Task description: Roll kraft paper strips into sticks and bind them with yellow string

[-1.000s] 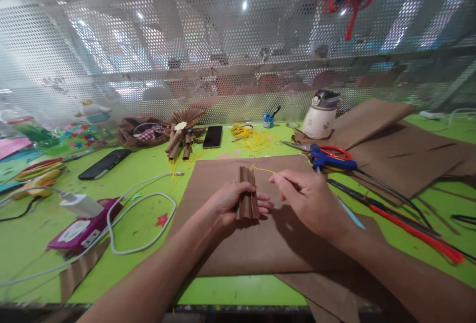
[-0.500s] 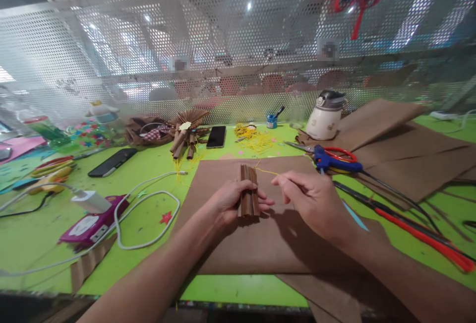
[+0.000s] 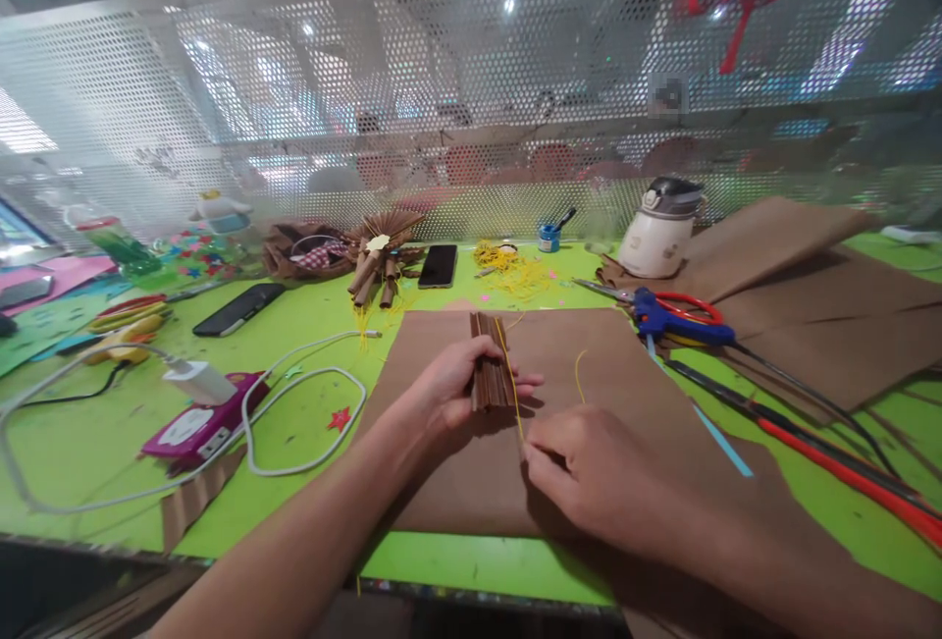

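Note:
My left hand (image 3: 460,376) grips a folded stack of brown pleated paper (image 3: 492,384), thumb on top and fingers beneath. A yellow string (image 3: 513,379) runs down along the right part of the pleats. Closed in a pinch, my right hand (image 3: 581,462) holds that string below and to the right of the stack. A loose end of yellow string curls up behind the right hand. Under both hands lies a large brown paper sheet (image 3: 427,482) on the green table (image 3: 442,565).
Scissors (image 3: 662,310), a glue gun (image 3: 681,320) and brown sheets (image 3: 795,295) lie to the right. A white kettle-like bottle (image 3: 660,232), a phone (image 3: 439,266) and tangled yellow string (image 3: 515,271) stand behind. On the left are a purple power strip (image 3: 202,420) and white cable (image 3: 305,467).
My right hand has moved down and toward me, drawing the yellow string from above the pleated paper to along its length. The left hand keeps its grip. The view has shifted slightly left.

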Demonstrator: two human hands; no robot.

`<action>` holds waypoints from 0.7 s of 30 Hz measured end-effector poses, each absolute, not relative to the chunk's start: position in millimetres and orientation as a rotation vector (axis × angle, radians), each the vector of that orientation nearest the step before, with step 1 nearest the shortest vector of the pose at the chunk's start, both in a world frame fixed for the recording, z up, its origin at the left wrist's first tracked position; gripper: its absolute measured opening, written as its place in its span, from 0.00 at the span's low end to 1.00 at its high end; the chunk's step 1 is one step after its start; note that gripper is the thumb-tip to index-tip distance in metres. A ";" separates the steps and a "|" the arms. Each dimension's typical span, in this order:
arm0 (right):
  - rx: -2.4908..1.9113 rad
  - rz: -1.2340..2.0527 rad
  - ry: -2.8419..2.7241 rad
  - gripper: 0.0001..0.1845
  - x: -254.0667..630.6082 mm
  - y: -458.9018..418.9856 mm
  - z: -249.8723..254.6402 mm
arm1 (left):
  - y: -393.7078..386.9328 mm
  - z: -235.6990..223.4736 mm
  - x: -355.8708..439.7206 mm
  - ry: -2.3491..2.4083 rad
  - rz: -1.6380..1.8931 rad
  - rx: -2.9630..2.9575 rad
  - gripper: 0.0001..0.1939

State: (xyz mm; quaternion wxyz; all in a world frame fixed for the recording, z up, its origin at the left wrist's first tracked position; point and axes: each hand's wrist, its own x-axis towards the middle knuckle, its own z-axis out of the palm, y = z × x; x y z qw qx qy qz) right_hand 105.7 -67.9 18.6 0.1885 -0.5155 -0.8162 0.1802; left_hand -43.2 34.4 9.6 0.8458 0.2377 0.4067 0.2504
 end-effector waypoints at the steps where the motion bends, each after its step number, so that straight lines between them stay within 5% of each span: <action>1: -1.459 0.508 -2.310 0.14 104.7 -68.3 18.1 | 33.7 10.7 -43.0 0.859 0.525 0.496 0.06; 21: -1.535 0.355 -2.614 0.15 110.1 -63.9 23.1 | 31.5 21.9 -42.8 0.847 0.758 0.688 0.07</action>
